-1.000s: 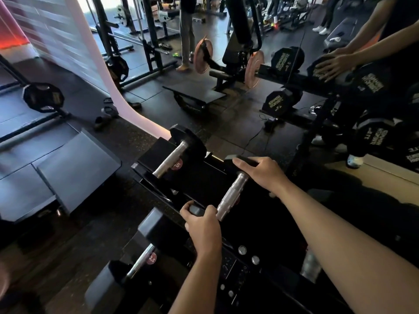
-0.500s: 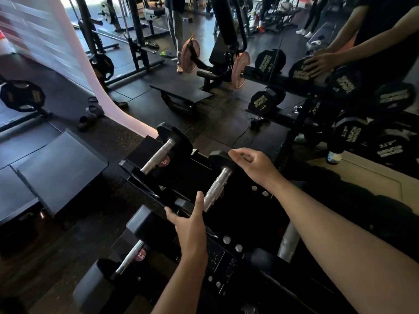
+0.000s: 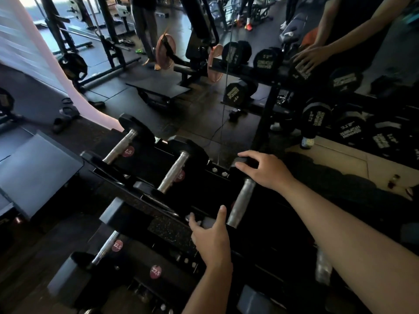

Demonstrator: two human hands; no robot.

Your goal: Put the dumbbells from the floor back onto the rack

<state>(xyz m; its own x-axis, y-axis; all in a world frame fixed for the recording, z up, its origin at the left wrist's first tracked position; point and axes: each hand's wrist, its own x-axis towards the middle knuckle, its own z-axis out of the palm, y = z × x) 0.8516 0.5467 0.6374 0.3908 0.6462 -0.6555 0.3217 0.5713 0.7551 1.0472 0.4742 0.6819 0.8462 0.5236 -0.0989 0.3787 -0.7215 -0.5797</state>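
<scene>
A black tiered rack [image 3: 169, 231] stands below me. Its top tier carries a dumbbell [image 3: 120, 146] at the left and a second dumbbell [image 3: 173, 173] beside it, both with steel handles and black heads. A third dumbbell [image 3: 241, 201] lies to their right on the same tier. My right hand [image 3: 266, 172] curls over its far head. My left hand [image 3: 212, 237] clasps its near head between thumb and fingers. On the lower tier rests a dumbbell marked 22.5 [image 3: 104, 248].
A wall mirror [image 3: 340, 98] behind the rack reflects more dumbbells and a person's arms. To the left lie a flat bench pad [image 3: 38, 171] and dark rubber floor. Plate machines [image 3: 195, 53] and standing people fill the far floor.
A second ago both hands held the ends of the second dumbbell. They let go of it and shifted right onto the ends of the third dumbbell.
</scene>
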